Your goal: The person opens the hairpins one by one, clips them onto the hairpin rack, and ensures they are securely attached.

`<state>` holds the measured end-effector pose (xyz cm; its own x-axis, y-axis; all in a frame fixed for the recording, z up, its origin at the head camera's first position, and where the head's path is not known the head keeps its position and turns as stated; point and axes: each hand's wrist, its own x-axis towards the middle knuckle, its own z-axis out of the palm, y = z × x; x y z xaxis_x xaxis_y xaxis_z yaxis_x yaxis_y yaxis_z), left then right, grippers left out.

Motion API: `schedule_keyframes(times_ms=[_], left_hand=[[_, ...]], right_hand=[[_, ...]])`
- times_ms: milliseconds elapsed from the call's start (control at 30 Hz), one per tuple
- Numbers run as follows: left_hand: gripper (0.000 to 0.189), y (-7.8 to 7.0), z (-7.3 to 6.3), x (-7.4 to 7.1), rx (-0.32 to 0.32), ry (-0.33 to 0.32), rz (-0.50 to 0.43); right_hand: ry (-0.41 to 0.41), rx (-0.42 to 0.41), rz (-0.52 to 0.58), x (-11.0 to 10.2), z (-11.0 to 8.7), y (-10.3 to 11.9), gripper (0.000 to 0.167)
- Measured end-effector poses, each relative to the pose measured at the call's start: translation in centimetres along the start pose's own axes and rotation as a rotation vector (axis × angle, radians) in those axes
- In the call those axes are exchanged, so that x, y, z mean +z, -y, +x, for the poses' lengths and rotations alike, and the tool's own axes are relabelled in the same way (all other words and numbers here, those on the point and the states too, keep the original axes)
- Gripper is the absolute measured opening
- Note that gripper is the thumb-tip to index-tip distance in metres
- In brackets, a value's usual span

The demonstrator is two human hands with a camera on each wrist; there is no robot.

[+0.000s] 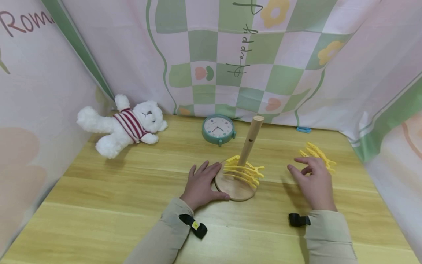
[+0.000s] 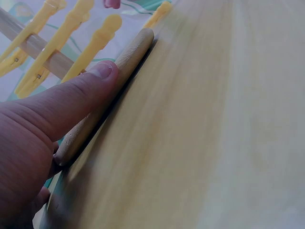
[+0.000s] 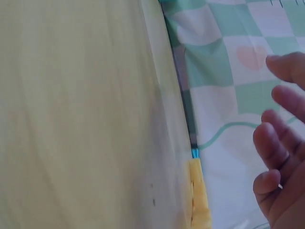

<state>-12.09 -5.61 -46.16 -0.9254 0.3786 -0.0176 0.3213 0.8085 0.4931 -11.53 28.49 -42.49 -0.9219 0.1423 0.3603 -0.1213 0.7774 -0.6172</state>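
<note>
A wooden stand has a round base [image 1: 238,192] and an upright post [image 1: 252,139]. Several yellow clothespins [image 1: 244,172] are clipped low on the post, one above another. My left hand [image 1: 202,185] holds the base at its left side, with the thumb [image 2: 90,88] on the near rim and the fingers along the far left rim. Off to the right, my right hand [image 1: 314,179] hovers over the table, fingers loosely bent and nothing between them. Just beyond it lie more yellow clothespins [image 1: 316,152], partly hidden by the hand.
Behind the stand a green round clock [image 1: 218,129] lies on the wooden table [image 1: 132,194]. A white plush bear [image 1: 130,124] in a striped shirt is at the back left. Near the back edge lies a small blue item [image 1: 303,129]. A patterned curtain [image 1: 237,55] hangs behind.
</note>
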Motion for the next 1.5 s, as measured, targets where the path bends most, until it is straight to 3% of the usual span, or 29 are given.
schedule_keyframes(times_ms=[200, 600, 767, 1133, 1500], left_hand=[[0.112, -0.1, 0.0, -0.1, -0.003, 0.004, 0.001], [0.112, 0.0, 0.0, 0.0, 0.001, -0.003, -0.002], [0.112, 0.1, 0.0, 0.1, 0.002, -0.006, 0.005], [0.111, 0.0, 0.0, 0.0, 0.009, -0.01, 0.0], [0.112, 0.0, 0.0, 0.0, 0.007, -0.003, 0.003]], right_hand=[[0.042, 0.125, -0.035, -0.8, 0.2, -1.4, 0.047], [0.249, 0.263, -0.093, -2.3, 0.2, -3.2, 0.072], [0.271, 0.308, -0.086, -2.4, 0.2, -3.2, 0.073], [0.285, 0.316, -0.045, -1.8, 0.2, -2.8, 0.074], [0.324, 0.252, 0.006, 0.6, 0.0, 0.4, 0.066]])
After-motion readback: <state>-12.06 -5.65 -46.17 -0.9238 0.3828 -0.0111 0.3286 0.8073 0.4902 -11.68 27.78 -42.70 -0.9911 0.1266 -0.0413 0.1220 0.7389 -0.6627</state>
